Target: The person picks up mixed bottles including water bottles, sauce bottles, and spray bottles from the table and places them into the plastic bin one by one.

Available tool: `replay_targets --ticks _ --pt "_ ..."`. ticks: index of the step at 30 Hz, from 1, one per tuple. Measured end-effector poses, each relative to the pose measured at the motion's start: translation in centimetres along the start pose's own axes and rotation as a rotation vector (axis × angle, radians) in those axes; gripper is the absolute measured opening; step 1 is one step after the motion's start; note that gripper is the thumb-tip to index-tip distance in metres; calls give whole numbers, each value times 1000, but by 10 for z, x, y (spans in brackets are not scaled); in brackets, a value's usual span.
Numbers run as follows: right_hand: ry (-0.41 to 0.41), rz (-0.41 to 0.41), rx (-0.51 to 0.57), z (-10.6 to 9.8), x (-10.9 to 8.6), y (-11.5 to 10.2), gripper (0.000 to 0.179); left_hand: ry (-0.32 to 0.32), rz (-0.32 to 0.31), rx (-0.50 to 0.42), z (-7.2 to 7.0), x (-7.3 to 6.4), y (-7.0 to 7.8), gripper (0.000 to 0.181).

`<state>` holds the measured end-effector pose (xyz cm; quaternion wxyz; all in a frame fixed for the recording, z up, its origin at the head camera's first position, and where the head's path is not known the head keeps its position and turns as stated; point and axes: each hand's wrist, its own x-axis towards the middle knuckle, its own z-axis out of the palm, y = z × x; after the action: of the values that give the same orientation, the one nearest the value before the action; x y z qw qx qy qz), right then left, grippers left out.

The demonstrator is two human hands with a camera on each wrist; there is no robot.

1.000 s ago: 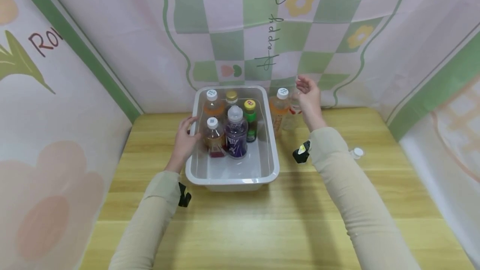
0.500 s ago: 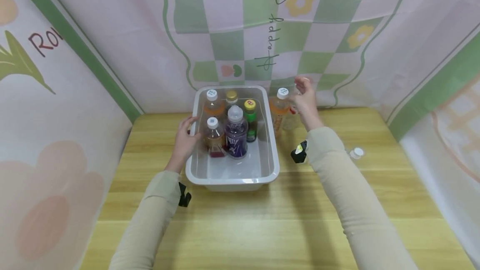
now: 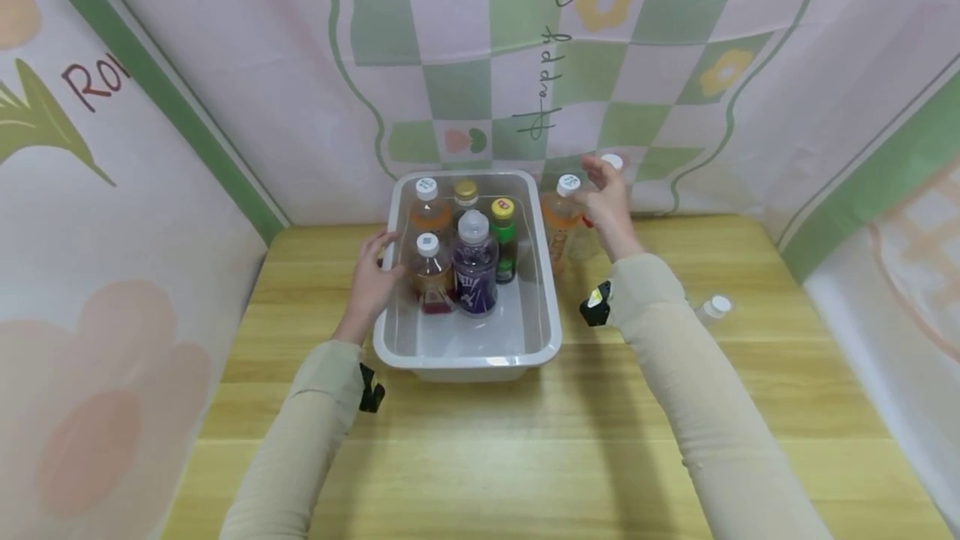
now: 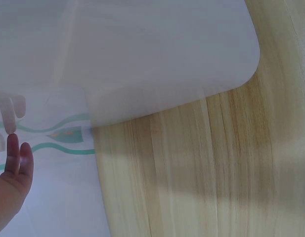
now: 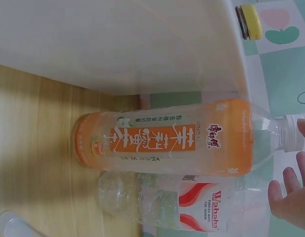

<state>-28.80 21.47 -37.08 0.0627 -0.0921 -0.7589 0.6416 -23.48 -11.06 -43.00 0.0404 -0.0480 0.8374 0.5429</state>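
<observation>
A grey plastic tub (image 3: 467, 361) holds several drink bottles, among them a purple drink bottle (image 3: 475, 277) and a green-labelled bottle (image 3: 505, 250) with a yellow cap. My left hand (image 3: 371, 282) rests at the tub's left rim, its fingers loosely extended; the left wrist view shows the fingertips at the outer wall. To the tub's right stands an orange-labelled tea bottle (image 5: 167, 138), upright and white-capped. My right hand (image 3: 609, 211) is beside its cap, fingers spread and thumb close to it. Behind that hand is a clear water bottle (image 5: 204, 205) with a red-and-white label, partly hidden.
A small white-capped bottle (image 3: 717, 307) lies on the wooden table (image 3: 480, 457) beyond the right sleeve. Patterned cloth (image 3: 453, 40) hangs close behind the tub and bottles, with more cloth at both sides.
My right hand has shifted left from the water bottle toward the tea bottle's cap, uncovering the water bottle's white cap. The left hand and tub have stayed put.
</observation>
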Motion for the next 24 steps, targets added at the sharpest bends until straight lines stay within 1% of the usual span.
replay_targets --ticks 3,6,10,17,24 --pt "-14 0 -22 1 0 0 66 -2 7 -2 0 0 -1 61" --pt "-21 -2 -19 2 0 0 65 -5 9 -7 1 0 -1 61" --pt "-17 8 -1 3 -1 -1 64 -7 8 -7 0 -1 0 61" --pt "-23 25 -38 4 -1 -1 65 -6 1 -6 0 -1 1 61" --pt "-13 27 -37 7 -1 -1 66 -10 -4 3 0 -2 0 61"
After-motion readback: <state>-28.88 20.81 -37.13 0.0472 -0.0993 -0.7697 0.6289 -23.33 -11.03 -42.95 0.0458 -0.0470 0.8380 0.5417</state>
